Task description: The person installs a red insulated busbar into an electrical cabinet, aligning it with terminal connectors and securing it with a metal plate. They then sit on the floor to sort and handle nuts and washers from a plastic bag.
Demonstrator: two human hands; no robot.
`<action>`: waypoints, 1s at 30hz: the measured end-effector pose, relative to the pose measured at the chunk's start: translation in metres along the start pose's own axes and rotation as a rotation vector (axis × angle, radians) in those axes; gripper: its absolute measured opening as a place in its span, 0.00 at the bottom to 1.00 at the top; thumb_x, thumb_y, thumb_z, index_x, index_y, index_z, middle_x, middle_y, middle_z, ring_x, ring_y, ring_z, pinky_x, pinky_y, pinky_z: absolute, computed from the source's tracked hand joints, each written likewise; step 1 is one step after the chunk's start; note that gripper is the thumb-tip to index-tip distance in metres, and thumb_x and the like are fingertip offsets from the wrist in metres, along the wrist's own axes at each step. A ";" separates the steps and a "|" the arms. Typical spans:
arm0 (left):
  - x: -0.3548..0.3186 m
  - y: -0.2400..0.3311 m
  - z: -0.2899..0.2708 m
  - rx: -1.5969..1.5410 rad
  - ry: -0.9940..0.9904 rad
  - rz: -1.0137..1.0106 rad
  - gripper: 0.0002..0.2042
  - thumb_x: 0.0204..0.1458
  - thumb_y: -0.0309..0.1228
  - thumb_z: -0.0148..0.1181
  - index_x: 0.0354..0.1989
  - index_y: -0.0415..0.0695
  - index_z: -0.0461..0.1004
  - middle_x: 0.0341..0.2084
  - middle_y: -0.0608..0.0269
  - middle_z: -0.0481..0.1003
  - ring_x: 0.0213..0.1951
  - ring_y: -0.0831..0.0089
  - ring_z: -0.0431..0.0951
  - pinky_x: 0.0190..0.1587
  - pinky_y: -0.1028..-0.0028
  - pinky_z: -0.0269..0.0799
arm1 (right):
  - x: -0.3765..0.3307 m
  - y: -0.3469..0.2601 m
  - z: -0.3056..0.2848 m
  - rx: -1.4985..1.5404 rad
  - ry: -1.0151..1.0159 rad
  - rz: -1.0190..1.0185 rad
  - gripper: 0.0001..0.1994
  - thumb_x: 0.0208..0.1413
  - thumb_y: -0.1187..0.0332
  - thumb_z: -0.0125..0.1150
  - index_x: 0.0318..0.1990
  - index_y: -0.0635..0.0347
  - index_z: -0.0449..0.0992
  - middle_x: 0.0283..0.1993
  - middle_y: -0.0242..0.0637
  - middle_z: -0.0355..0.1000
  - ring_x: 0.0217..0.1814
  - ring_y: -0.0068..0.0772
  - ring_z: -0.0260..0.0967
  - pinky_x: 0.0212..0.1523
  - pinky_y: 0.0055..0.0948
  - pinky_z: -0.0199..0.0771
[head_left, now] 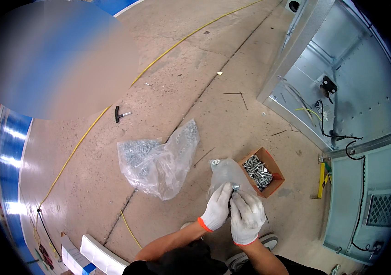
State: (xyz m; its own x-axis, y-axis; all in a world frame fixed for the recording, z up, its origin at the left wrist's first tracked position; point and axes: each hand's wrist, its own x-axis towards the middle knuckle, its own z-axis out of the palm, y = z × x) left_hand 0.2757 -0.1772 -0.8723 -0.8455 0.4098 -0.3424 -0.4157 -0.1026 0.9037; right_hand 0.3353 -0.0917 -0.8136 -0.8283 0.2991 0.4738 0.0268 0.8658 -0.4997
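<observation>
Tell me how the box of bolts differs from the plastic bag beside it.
The box is brown; the bag is pale and see-through.
The box has straight sides; the bag is limp and rumpled.
The box's top is open, showing many bolts; the bag shows a few washers at its far end.
Both are near the left hand and right hand.

The landmark is an open metal cabinet [369, 55] with pale panels. Inside it are a black fitting [329, 85] and loose cables. A mesh grille [383, 209] is set in the cabinet's nearer panel, and a yellow tool [322, 181] stands just left of that panel. Well left of the cabinet, a black T-handled tool [119, 114] lies on the concrete floor [168, 101]; farther left of the cabinet runs a long yellow cord [76, 145].
</observation>
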 end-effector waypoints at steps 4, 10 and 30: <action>0.002 -0.016 0.000 -0.258 0.052 -0.071 0.18 0.70 0.38 0.41 0.34 0.41 0.73 0.30 0.65 0.72 0.34 0.75 0.67 0.40 0.70 0.66 | -0.004 -0.006 0.002 -0.086 -0.055 -0.074 0.16 0.47 0.75 0.70 0.47 0.59 0.80 0.47 0.38 0.76 0.49 0.42 0.71 0.50 0.39 0.71; -0.011 0.019 0.000 -0.299 -0.040 -0.275 0.16 0.71 0.40 0.40 0.42 0.43 0.72 0.31 0.67 0.72 0.33 0.82 0.68 0.34 0.78 0.67 | 0.001 0.002 -0.007 0.136 -0.156 0.092 0.11 0.50 0.78 0.67 0.42 0.61 0.75 0.42 0.42 0.73 0.38 0.46 0.72 0.40 0.41 0.72; 0.014 -0.079 -0.034 -0.017 -0.175 0.057 0.16 0.69 0.36 0.44 0.46 0.38 0.75 0.43 0.58 0.77 0.43 0.68 0.75 0.46 0.66 0.74 | -0.001 0.012 -0.013 -0.182 -0.349 -0.164 0.16 0.59 0.72 0.55 0.54 0.64 0.73 0.52 0.53 0.71 0.50 0.57 0.72 0.44 0.45 0.78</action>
State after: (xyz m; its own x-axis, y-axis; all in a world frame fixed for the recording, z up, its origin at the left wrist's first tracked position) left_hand 0.2856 -0.1939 -0.9574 -0.7969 0.5545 -0.2397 -0.3758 -0.1443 0.9154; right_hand 0.3437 -0.0763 -0.8107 -0.9688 0.0246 0.2468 -0.0487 0.9568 -0.2867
